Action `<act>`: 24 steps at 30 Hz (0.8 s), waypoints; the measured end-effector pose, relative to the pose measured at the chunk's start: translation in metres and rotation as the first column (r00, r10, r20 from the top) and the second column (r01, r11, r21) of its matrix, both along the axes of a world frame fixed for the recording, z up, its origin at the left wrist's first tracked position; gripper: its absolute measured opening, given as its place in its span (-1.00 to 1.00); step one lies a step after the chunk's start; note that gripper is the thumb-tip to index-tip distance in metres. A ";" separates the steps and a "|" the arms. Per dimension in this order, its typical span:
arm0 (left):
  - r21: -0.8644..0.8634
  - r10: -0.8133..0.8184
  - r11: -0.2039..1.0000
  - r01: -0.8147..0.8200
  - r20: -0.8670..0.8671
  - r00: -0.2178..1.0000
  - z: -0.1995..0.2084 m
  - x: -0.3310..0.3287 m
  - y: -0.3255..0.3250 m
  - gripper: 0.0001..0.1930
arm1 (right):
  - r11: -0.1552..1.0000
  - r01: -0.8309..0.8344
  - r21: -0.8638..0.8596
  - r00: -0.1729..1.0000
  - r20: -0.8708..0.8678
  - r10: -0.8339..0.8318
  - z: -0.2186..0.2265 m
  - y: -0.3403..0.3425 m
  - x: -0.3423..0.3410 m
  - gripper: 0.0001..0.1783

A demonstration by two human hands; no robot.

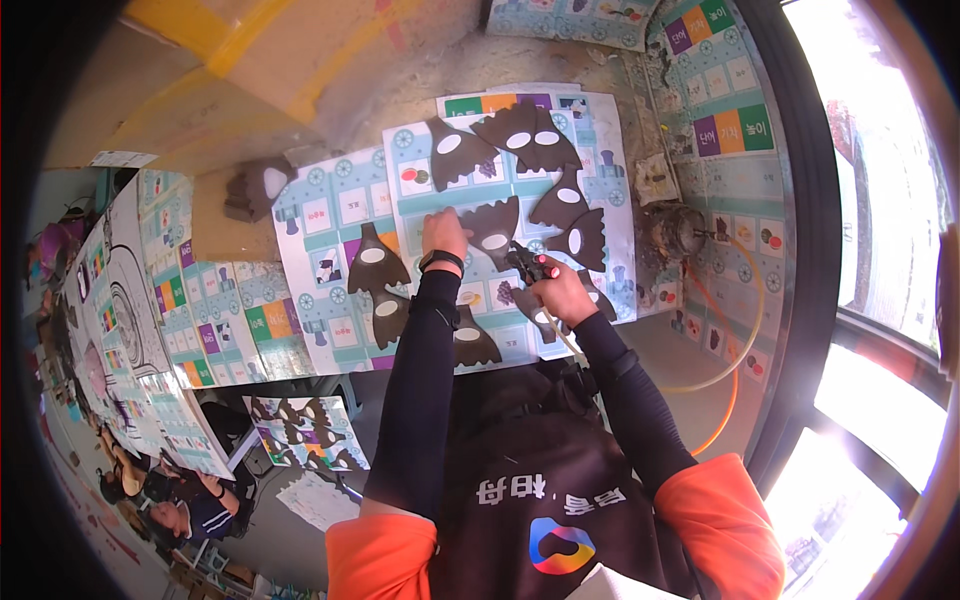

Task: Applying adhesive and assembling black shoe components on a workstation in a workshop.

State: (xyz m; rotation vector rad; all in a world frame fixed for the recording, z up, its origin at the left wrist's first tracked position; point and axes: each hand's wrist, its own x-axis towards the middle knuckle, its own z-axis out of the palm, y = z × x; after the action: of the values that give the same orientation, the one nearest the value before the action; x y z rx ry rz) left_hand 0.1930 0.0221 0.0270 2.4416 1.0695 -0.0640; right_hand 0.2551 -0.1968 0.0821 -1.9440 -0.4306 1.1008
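Note:
My left hand (445, 238), with a dark band at the wrist, pinches the left edge of a dark brown flat piece (508, 218). That piece has a wavy edge and a white oval in its middle. Closed around a small black spray gun (524, 264) is my right hand (568, 294); the gun's nose points at the piece. A pale hose (562, 338) runs down from the gun. More such dark pieces lie round about on the sheets, among them one at the left (378, 262) and one at the upper left (461, 154). Whether the ovals are holes or patches, I cannot tell.
Printed sheets (345, 180) cover the table. A stack of dark pieces (252, 190) sits at the left by a cardboard box (230, 60). At the right are a round metal fitting (676, 232) and an orange hose (733, 390). Another person (200, 515) is at the lower left.

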 end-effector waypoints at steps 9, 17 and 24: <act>0.315 0.130 0.946 -0.080 -0.141 0.981 0.021 -0.018 0.020 -0.57 | 0.966 0.254 0.049 0.941 -0.244 -0.235 0.032 -0.051 0.026 -0.63; 0.273 -0.269 0.935 0.228 0.123 0.955 0.003 0.040 -0.121 -0.66 | 0.837 0.540 0.083 0.824 -0.255 -0.506 0.027 -0.124 0.057 -0.64; 0.156 -0.263 0.957 0.244 0.115 0.958 -0.033 0.051 -0.131 -0.79 | 0.896 0.437 0.072 0.871 -0.284 -0.402 0.006 -0.114 0.061 -0.69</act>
State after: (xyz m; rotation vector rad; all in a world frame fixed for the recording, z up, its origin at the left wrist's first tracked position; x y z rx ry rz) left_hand 0.2443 -0.1084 -0.0063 2.6554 0.7185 0.0959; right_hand 0.3158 -0.3104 0.0879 -1.6383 0.0673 0.9910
